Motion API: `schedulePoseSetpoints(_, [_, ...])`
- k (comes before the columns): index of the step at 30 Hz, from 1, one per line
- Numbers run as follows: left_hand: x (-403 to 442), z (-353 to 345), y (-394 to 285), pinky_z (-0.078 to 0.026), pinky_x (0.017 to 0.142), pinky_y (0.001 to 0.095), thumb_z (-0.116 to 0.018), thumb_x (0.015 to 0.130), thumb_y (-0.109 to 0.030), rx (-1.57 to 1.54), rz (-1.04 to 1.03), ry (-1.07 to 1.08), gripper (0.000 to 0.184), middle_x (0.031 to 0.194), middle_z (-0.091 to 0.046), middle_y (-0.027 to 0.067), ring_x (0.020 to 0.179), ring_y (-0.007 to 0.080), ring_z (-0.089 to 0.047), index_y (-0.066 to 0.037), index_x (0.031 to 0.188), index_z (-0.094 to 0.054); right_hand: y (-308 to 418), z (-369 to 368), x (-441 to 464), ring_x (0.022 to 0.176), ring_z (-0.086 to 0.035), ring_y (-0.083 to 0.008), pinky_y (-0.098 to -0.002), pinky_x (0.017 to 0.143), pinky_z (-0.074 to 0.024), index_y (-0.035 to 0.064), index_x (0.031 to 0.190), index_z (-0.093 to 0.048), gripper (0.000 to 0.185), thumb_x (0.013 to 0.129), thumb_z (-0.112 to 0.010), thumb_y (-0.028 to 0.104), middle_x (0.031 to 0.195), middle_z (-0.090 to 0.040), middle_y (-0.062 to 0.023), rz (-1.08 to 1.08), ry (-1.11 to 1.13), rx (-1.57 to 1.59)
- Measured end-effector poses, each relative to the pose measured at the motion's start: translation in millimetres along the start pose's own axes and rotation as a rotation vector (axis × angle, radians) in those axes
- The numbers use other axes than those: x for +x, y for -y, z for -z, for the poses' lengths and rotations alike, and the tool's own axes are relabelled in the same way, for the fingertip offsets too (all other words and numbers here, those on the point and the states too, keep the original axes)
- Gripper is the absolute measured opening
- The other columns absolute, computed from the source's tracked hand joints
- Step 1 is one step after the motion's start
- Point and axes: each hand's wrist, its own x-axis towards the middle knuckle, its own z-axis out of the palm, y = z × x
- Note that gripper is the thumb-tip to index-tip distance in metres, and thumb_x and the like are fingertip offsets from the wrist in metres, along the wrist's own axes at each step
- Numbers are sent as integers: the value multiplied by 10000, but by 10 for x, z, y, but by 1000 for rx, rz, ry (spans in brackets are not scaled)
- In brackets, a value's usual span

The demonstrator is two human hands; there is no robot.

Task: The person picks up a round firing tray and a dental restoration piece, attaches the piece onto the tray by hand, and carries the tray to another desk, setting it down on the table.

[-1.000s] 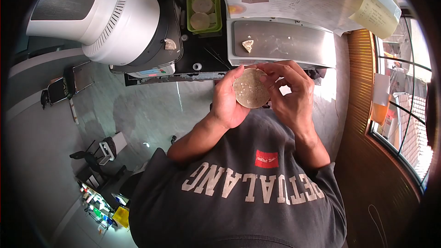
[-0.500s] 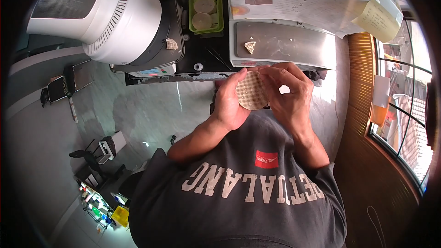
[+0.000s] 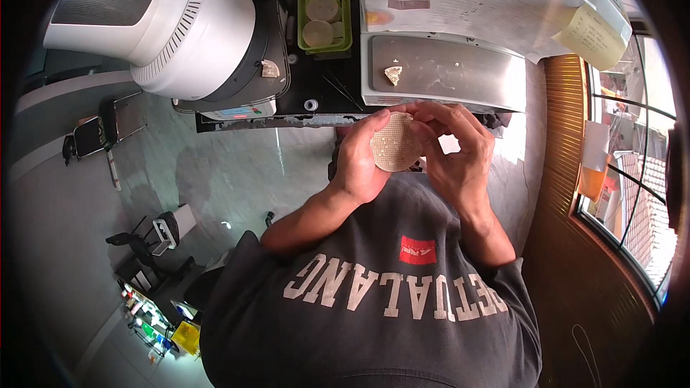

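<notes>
Held in front of my chest is a round, beige honeycomb disc with a fine grid over its face. My left hand wraps around its left side, thumb along the upper edge. At the upper right rim, the thumb and fingers of my right hand pinch the disc; whether something small is also between those fingertips is hidden. Just beyond my hands, a broken wedge-shaped honeycomb piece lies on a metal-topped unit. Another broken piece rests on the base of the white machine.
A green basket holding round discs stands on the black bench. Nearer are tweezers and a small white ring-shaped item. Printed sheets and a yellow note cover the unit behind. A window is at right.
My right fingers have shifted slightly at the disc's upper right rim, with the thumb lower against it. The disc stays in my left hand; the view has moved a little.
</notes>
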Motion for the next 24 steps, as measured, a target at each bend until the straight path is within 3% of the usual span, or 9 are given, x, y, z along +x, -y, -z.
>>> schedulePoseSetpoints(8, [21, 48, 24, -511, 1023, 436, -428, 966, -359, 194, -88, 28, 639, 1250, -660, 224, 1125, 312, -666, 99, 1400, -529, 61, 78, -34, 734, -714, -214, -315, 632, -576, 39, 937, -763, 152, 800, -822, 8, 899, -731, -91, 60, 27, -61])
schedulePoseSetpoints(11, [5, 63, 9, -460, 1078, 382, -395, 935, -259, 252, -175, 145, 590, 1335, -647, 196, 1213, 252, -628, 100, 1367, -577, 45, 83, -34, 741, -715, -227, -323, 631, -576, 41, 917, -762, 147, 789, -828, 11, 897, -729, -92, 131, 5, -68])
schedulePoseSetpoints(20, [-16, 76, -12, -463, 1074, 370, -427, 898, -222, 486, -395, 177, 574, 1323, -651, 208, 1215, 251, -626, 104, 1334, -611, 40, 102, -55, 766, -727, -223, -311, 624, -588, 38, 929, -756, 192, 763, -847, 6, 913, -740, -91, 187, 16, 6])
schedulePoseSetpoints(24, [-44, 44, -32, -466, 1070, 370, -442, 904, -213, 454, -372, 200, 564, 1325, -646, 203, 1209, 251, -628, 100, 1342, -607, 76, 128, -54, 775, -732, -216, -301, 632, -598, 32, 957, -752, 228, 756, -860, 20, 921, -743, -97, 185, 27, 26])
